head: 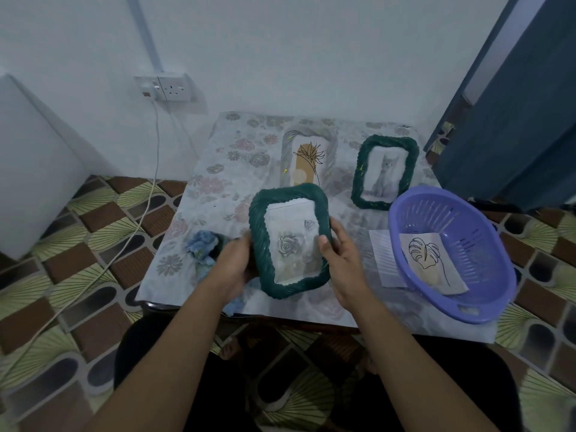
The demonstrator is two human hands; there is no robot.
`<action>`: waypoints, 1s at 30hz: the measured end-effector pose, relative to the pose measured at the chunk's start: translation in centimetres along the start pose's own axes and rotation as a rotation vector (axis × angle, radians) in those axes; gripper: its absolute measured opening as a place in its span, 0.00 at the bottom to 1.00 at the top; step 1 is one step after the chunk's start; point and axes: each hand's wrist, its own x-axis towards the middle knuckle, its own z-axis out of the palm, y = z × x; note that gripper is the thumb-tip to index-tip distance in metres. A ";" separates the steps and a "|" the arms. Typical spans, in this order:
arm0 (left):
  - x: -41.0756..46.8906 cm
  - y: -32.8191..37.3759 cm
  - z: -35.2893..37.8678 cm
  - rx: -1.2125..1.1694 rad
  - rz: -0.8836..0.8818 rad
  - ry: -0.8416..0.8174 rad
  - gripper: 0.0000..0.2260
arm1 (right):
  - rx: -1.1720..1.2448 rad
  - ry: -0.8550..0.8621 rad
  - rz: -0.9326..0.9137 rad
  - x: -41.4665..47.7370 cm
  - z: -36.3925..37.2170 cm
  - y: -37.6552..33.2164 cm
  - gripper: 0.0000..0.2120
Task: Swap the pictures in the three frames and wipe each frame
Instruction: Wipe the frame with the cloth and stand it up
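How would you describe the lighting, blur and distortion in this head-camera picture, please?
Head view: dim, bluish, even light with soft shadows; the left hand looks motion-blurred beside the blue cloth; a pale sheen on the rose-picture frame washes out its print; wide-angle distortion slants the blue door and the wall conduit inward.

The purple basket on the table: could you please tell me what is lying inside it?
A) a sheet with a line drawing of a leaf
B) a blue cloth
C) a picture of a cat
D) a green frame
A: a sheet with a leaf drawing lies in the purple basket. The cat picture sits in the far green frame, and the blue cloth is by the left hand.
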 end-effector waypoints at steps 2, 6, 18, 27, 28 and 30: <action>0.5 0.5 0.0 -0.167 -0.061 -0.087 0.27 | -0.016 -0.004 -0.036 0.3 0.3 -0.3 0.18; 2.0 1.4 -0.4 -0.280 -0.050 -0.161 0.35 | -0.108 0.011 -0.102 1.0 1.3 -0.7 0.20; 7.7 8.1 -2.8 -0.194 0.112 0.063 0.27 | -0.284 -0.004 -0.087 7.8 6.6 -1.1 0.30; 15.4 11.7 -6.8 -0.096 0.114 0.187 0.24 | -0.359 -0.165 0.019 15.1 11.4 0.4 0.40; 16.3 11.7 -7.1 -0.103 0.111 0.197 0.24 | -0.357 -0.191 0.036 15.6 11.8 0.7 0.41; 17.7 11.8 -7.5 -0.100 0.122 0.217 0.24 | -0.346 -0.221 0.052 16.4 12.8 0.8 0.44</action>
